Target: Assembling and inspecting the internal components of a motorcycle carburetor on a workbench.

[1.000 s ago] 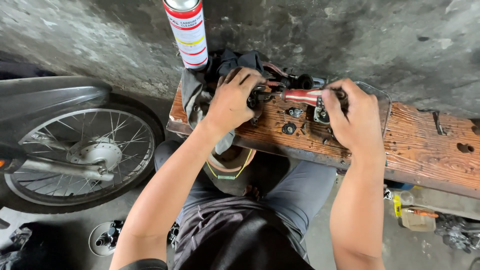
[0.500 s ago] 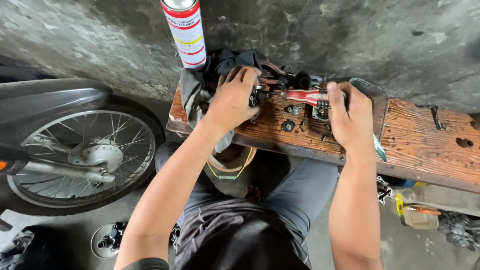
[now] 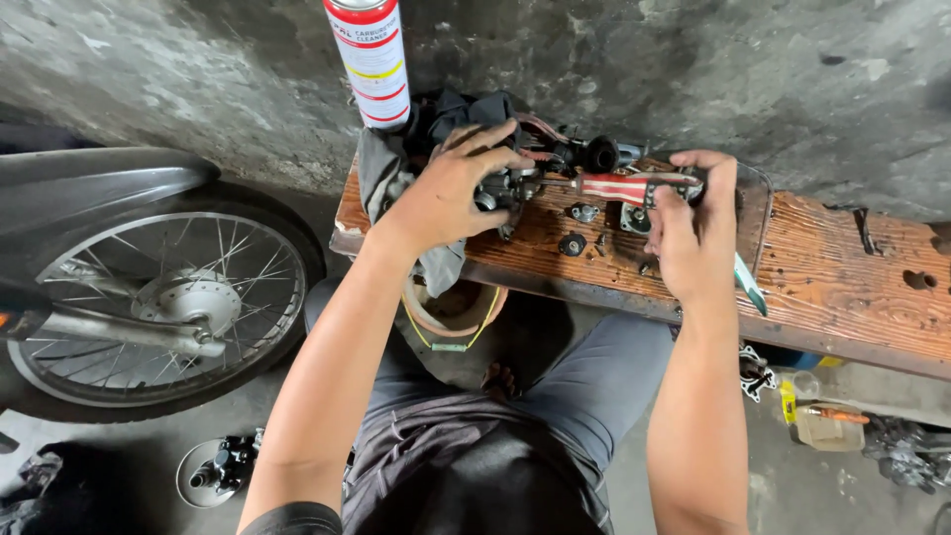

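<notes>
A small metal engine part, like a carburetor (image 3: 507, 186), rests on a wooden bench (image 3: 832, 277), and my left hand (image 3: 451, 193) grips it from above. A screwdriver with a red and white striped handle (image 3: 619, 186) lies level, its shaft pointing left into the part. My right hand (image 3: 693, 233) holds the handle's end. Several small dark metal pieces (image 3: 575, 243) lie on the wood just below the screwdriver.
A tall red and white spray can (image 3: 371, 59) stands at the bench's back left beside a dark rag (image 3: 396, 168). A motorcycle wheel (image 3: 149, 307) is on the left. Small parts and a bottle (image 3: 822, 421) lie on the floor. A concrete wall rises behind the bench.
My right hand has slid slightly right along the screwdriver handle, so more of the striped handle shows. My left hand stays on the metal part.
</notes>
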